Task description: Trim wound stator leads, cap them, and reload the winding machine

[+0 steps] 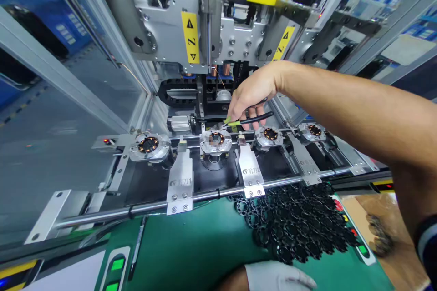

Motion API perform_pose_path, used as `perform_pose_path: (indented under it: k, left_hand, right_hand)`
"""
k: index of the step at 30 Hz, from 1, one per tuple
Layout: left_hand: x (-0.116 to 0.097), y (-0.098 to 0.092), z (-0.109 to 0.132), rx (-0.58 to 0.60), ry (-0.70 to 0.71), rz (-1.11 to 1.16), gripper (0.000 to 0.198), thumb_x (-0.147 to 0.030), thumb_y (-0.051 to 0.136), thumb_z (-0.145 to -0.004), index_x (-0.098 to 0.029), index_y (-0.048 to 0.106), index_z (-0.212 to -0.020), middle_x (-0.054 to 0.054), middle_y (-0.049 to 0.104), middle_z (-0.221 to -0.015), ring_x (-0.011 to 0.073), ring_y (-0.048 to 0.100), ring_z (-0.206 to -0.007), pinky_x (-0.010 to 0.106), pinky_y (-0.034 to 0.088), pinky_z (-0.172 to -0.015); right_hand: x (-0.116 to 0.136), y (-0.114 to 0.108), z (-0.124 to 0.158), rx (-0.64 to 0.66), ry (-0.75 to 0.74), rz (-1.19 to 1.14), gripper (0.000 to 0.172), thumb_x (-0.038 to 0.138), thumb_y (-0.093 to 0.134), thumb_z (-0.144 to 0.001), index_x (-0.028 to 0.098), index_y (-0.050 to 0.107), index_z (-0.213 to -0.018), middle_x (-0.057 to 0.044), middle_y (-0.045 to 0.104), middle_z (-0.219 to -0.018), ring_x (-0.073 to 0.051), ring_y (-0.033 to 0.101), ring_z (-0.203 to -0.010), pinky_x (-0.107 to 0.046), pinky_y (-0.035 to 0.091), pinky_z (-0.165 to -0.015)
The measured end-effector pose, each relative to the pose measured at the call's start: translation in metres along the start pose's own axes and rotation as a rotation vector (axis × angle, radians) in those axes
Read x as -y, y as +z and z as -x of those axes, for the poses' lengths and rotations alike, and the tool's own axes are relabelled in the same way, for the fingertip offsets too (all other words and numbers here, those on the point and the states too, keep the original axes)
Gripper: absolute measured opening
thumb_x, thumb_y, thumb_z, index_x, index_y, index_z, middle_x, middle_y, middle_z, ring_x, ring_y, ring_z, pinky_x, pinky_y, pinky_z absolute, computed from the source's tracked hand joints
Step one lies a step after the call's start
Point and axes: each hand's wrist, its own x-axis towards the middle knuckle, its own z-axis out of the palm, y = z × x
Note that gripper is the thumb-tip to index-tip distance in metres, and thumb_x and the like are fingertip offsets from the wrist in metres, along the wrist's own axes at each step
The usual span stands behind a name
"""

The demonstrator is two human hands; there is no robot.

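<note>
My right hand reaches into the winding machine and is closed on a small pair of cutters with black handles and a yellow-green tip. The tip points at the second wound stator from the left, just above its right edge. Several stators sit in a row on round fixtures: one at the left and two to the right. My left hand, in a white glove, rests at the bottom edge on the green mat; its fingers are mostly cut off.
A heap of several black ring-shaped cores lies on the mat at the right. A steel rail with labelled metal brackets runs across the front. The Z-axis head with yellow warning labels hangs overhead. Green lit buttons sit at the lower left.
</note>
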Motion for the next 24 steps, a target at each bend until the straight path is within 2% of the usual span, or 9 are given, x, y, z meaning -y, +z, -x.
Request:
perform_pose_path:
  k: [6,9,12,15,17,21,24]
  left_hand:
    - [-0.03,0.012,0.015,-0.108,-0.053,0.005,0.123,-0.083,0.076,-0.043,-0.011,0.055,-0.14,0.016,0.064,-0.13,0.0426,0.046,-0.137,0.055,0.036,-0.115]
    - [-0.044,0.017,0.02,-0.155,-0.068,-0.047,0.114,-0.082,0.074,-0.048,-0.012,0.059,-0.136,0.014,0.065,-0.131,0.0407,0.051,-0.134,0.053,0.036,-0.116]
    - [-0.054,0.021,0.027,-0.191,-0.062,-0.106,0.109,-0.084,0.071,-0.05,-0.015,0.063,-0.133,0.012,0.062,-0.137,0.0381,0.05,-0.135,0.049,0.032,-0.12]
    - [-0.059,0.023,0.03,-0.226,-0.054,-0.149,0.115,-0.09,0.066,-0.046,-0.014,0.064,-0.132,0.012,0.062,-0.138,0.0372,0.052,-0.134,0.045,0.034,-0.119]
    - [-0.06,0.023,0.031,-0.233,-0.052,-0.168,0.118,-0.092,0.064,-0.043,-0.015,0.064,-0.132,0.013,0.063,-0.136,0.0364,0.053,-0.132,0.042,0.035,-0.117]
    - [-0.059,0.022,0.031,-0.214,-0.048,-0.197,0.116,-0.091,0.065,-0.044,-0.015,0.064,-0.132,0.012,0.061,-0.139,0.0355,0.05,-0.135,0.041,0.033,-0.118]
    - [-0.057,0.021,0.031,-0.21,-0.052,-0.201,0.115,-0.091,0.065,-0.046,-0.015,0.063,-0.132,0.013,0.06,-0.14,0.0352,0.051,-0.135,0.041,0.033,-0.118]
  right_hand:
    - [-0.002,-0.004,-0.001,-0.015,-0.105,0.158,0.052,0.047,0.057,-0.094,0.008,0.056,-0.129,-0.008,0.067,-0.111,-0.023,0.071,-0.098,-0.032,0.062,-0.079]
    - [0.005,-0.008,0.011,-0.036,-0.148,0.224,0.054,0.048,0.057,-0.094,0.008,0.056,-0.13,-0.007,0.067,-0.11,-0.024,0.071,-0.1,-0.031,0.06,-0.08]
    - [0.022,-0.008,0.024,-0.063,-0.089,0.283,0.053,0.042,0.054,-0.095,0.003,0.055,-0.131,-0.005,0.068,-0.099,-0.024,0.071,-0.096,-0.03,0.057,-0.08]
    - [0.039,-0.003,0.025,-0.067,0.004,0.339,0.052,0.038,0.053,-0.095,-0.003,0.056,-0.127,-0.006,0.068,-0.088,-0.027,0.071,-0.09,-0.036,0.057,-0.08]
    - [0.045,0.0,0.02,-0.053,0.023,0.359,0.052,0.037,0.055,-0.094,-0.004,0.057,-0.126,-0.008,0.068,-0.088,-0.029,0.071,-0.093,-0.04,0.057,-0.082]
    - [0.047,0.001,0.009,-0.023,0.015,0.354,0.046,0.034,0.057,-0.094,-0.003,0.059,-0.121,-0.008,0.066,-0.088,-0.031,0.069,-0.098,-0.051,0.055,-0.089]
    - [0.047,0.001,0.005,-0.017,0.032,0.337,0.043,0.034,0.059,-0.092,-0.004,0.062,-0.113,-0.008,0.065,-0.086,-0.031,0.069,-0.097,-0.054,0.054,-0.091]
